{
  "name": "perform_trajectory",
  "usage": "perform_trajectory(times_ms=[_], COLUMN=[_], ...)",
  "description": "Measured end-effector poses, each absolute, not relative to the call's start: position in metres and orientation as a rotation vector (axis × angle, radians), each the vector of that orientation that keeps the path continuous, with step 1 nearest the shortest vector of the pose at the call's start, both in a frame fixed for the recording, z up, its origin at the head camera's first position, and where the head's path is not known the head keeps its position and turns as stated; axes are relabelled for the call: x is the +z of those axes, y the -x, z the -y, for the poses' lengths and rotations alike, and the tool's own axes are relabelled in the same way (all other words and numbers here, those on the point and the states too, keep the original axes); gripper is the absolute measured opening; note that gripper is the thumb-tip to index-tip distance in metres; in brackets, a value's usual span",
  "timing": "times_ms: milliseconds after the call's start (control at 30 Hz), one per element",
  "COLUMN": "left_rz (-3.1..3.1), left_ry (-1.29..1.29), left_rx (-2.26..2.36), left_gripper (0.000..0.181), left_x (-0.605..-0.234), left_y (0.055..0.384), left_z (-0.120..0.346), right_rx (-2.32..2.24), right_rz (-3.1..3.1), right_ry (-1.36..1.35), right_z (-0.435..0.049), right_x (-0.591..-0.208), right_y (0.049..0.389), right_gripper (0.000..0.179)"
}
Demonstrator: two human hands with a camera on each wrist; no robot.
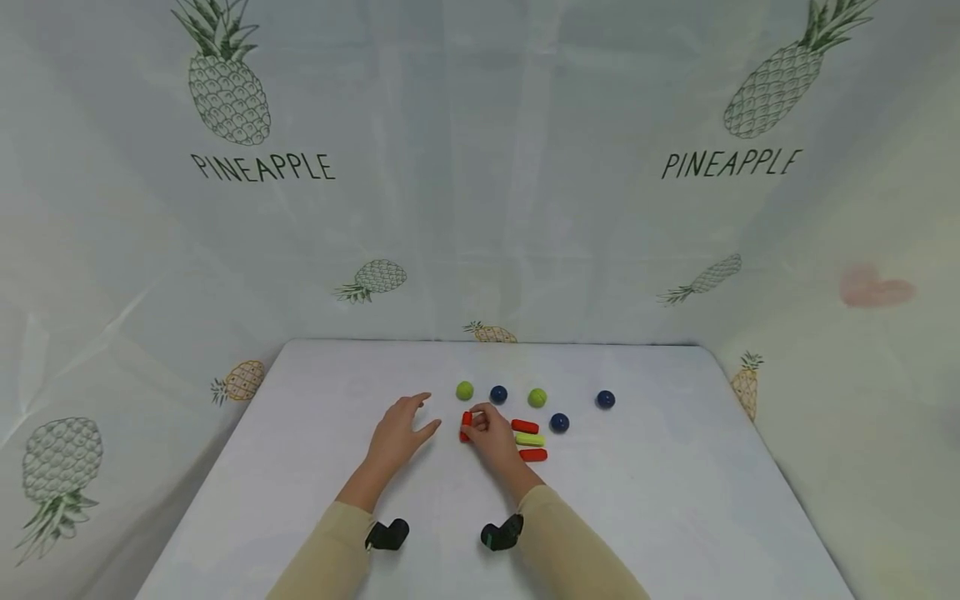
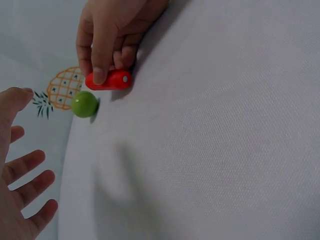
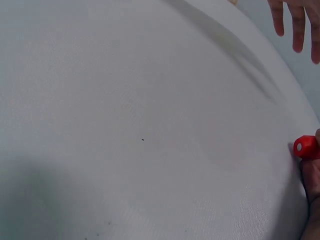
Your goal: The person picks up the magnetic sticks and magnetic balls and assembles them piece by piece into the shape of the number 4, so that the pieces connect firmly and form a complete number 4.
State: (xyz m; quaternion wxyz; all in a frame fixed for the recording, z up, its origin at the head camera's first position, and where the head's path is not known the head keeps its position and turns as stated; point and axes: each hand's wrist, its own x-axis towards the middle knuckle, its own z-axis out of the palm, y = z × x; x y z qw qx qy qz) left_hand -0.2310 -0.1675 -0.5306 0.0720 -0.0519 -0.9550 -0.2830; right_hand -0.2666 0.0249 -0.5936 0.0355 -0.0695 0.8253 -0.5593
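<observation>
My right hand (image 1: 491,433) pinches a short red rod (image 1: 466,427) between thumb and fingers, low over the white tabletop. In the left wrist view that rod (image 2: 107,80) has rounded ends, with a small pale disc on the end showing. A green ball (image 2: 84,104) sits close by it. To the left of the rod my left hand (image 1: 393,432) is held with fingers spread and nothing in its grasp. Right beside my right hand lie a red rod (image 1: 525,426), a yellow-green rod (image 1: 529,439) and another red rod (image 1: 533,455).
Behind the hands stand a green ball (image 1: 465,390), a dark blue ball (image 1: 498,395) and a second green ball (image 1: 537,397). Two more blue balls (image 1: 559,422) are farther right. The white table (image 1: 660,517) meets a pineapple-print cloth at its back and sides.
</observation>
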Motion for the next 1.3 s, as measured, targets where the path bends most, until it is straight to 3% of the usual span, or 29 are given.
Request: perform_trajectory(times_ms=[1300], left_rz=[2.865], left_ry=[0.19], left_rx=[-1.119], left_gripper=[0.045], left_x=[-0.562], left_y=[0.29], left_z=[0.14], right_rx=[-1.672], right_rz=[-2.441], right_ry=[0.293], right_z=[-0.037], right_x=[-0.599], right_y=[0.276], right_gripper=[0.028])
